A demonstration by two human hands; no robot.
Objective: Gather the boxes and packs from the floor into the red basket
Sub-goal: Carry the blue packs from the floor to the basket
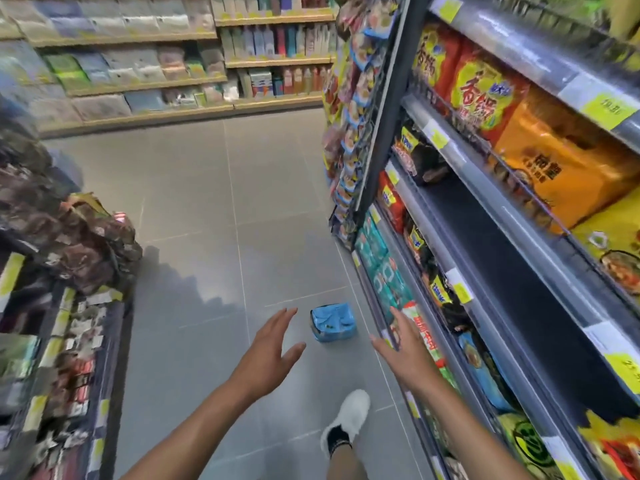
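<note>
A blue multi-pack [333, 322] lies on the grey tiled floor close to the foot of the right-hand shelving. Both my hands are stretched forward above the floor, on either side of the pack and nearer to me than it. My left hand [273, 344] is open with fingers spread, left of the pack and not touching it. My right hand [403, 344] is open too, right of the pack, in front of the lowest shelf. Neither hand holds anything. No red basket is in view.
Tall shelves [485, 209] of noodle packs run along the right side of the aisle. A lower rack of goods [69, 306] stands on the left. More shelves [173, 81] close the far end. My white shoe [349, 415] is on the floor below the pack.
</note>
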